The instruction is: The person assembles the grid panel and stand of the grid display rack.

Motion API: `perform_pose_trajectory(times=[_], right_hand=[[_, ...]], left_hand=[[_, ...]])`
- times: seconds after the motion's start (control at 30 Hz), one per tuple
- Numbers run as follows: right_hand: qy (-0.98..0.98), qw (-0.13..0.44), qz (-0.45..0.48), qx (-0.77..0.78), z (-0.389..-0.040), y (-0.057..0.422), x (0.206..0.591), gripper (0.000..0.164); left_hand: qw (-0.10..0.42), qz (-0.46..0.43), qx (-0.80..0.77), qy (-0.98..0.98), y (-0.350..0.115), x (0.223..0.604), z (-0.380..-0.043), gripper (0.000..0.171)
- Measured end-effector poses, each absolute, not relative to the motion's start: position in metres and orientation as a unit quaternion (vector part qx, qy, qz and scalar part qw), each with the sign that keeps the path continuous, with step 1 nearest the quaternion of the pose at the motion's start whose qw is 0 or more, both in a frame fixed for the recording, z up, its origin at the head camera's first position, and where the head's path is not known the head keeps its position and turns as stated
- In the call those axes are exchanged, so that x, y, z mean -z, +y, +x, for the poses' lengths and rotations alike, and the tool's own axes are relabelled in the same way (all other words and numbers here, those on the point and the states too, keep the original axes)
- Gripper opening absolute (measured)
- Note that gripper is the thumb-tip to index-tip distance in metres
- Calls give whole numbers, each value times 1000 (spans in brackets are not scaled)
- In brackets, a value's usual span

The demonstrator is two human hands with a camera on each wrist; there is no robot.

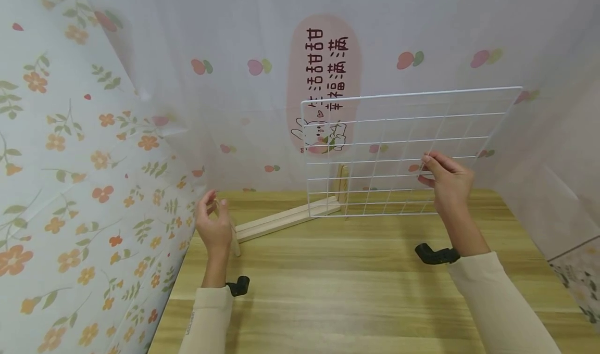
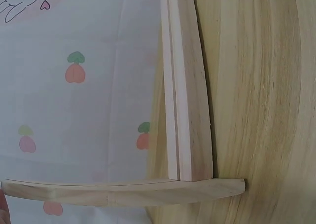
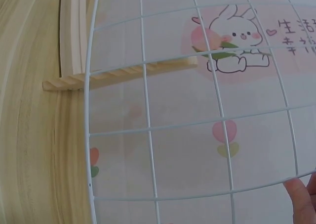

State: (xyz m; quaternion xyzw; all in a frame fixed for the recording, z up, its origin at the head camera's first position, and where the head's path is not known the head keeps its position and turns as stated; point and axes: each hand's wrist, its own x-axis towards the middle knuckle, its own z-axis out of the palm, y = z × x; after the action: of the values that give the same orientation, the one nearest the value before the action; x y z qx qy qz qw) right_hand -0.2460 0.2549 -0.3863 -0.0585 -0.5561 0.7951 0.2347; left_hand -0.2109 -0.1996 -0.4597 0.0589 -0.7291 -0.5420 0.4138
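Note:
A white wire grid panel (image 1: 375, 151) is held up on the right side of the head view, its wires forming rectangular openings. My right hand (image 1: 452, 182) pinches one of its wires between thumb and fingers. Behind the grid's lower left corner stands a light wooden stand (image 1: 286, 219), a grooved bar with an upright piece at each end. My left hand (image 1: 214, 229) is at the stand's left upright (image 2: 108, 193). A fingertip (image 2: 4, 206) meets the upper end of that upright in the left wrist view; the rest of the grip is mostly out of that view.
The wood-grain table (image 1: 323, 286) lies under both hands. A pale cloth with fruit prints and a rabbit drawing (image 1: 323, 135) hangs behind. Flowered cloth (image 1: 84, 187) closes the left side. Black camera mounts (image 1: 436, 254) sit on both wrists.

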Motion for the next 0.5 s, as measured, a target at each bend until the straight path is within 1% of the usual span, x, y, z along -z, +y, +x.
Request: perform_pose_trajectory(times=[0.17,0.27,0.5], right_hand=[[-558,235,-64,-794,-246,254,386,22],[-557,234,-68,-794,-246,254,385,23],[-559,232,-70,-793,-245,254,384,24]], left_hand=[[435,70,530,-724,-193,445,-200,30],[442,83,527,-721,-194,446,-200,28],[432,87,532,-723,-218,483,-220,30]])
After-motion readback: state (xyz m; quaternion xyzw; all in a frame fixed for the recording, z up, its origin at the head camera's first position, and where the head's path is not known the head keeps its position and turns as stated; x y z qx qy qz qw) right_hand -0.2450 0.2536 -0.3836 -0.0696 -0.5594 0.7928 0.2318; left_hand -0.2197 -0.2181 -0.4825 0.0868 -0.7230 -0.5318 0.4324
